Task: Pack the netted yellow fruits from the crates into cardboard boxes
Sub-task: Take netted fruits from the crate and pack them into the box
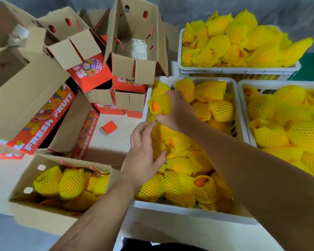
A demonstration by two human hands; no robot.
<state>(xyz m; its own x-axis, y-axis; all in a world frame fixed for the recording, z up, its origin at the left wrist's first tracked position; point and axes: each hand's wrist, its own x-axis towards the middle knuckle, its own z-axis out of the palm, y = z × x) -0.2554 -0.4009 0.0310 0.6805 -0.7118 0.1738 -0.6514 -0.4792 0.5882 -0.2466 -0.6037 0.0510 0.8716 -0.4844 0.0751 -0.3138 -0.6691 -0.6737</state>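
From the head view, our right hand (176, 110) grips a netted fruit (159, 105) above the near white crate's (187, 210) far-left corner. Our left hand (143, 153) pinches netting just below it. Left of the crate sits a part-filled cardboard box (42, 217).

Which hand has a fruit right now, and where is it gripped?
The right hand grips a netted fruit around its side; the left hand pinches the net's loose lower end.
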